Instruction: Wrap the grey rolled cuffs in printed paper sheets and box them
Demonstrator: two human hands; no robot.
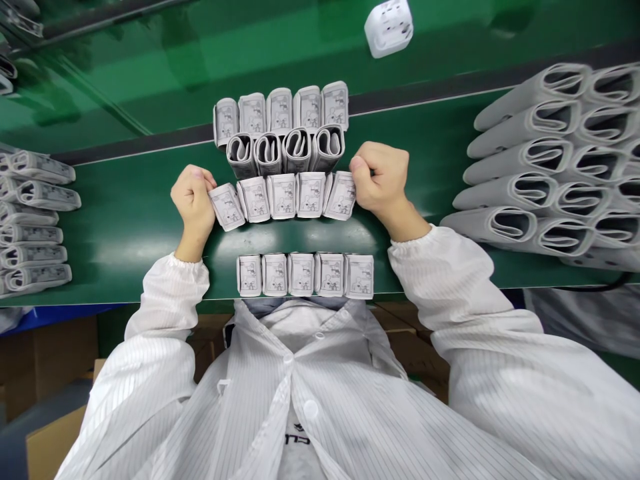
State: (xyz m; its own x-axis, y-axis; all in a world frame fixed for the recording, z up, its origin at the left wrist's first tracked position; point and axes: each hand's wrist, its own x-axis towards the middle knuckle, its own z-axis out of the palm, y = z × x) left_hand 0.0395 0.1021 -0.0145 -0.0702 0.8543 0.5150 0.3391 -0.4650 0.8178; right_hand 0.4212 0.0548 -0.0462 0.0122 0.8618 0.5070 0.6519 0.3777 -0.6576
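My left hand (194, 197) is closed, its thumb and curled fingers at the leftmost folded cuff (227, 207) of a middle row. That cuff tilts away from its neighbours. At the row's other end my right hand (381, 175) is closed in a fist, thumb against the rightmost folded cuff (341, 195). Between them several grey cuffs (283, 196), which look like folded blood pressure cuffs with printed drawings, stand side by side. Just behind, a row of rolled cuffs (297, 150) shows its folded ends. The fingertips of both hands are partly hidden.
Another printed row (279, 111) sits farther back, and one more row (303, 275) lines the front edge of the green table (400, 127). Rolled cuffs are stacked at the right (535, 170), and folded cuffs at the left (37, 230). A white socket adapter (389, 30) lies at the back.
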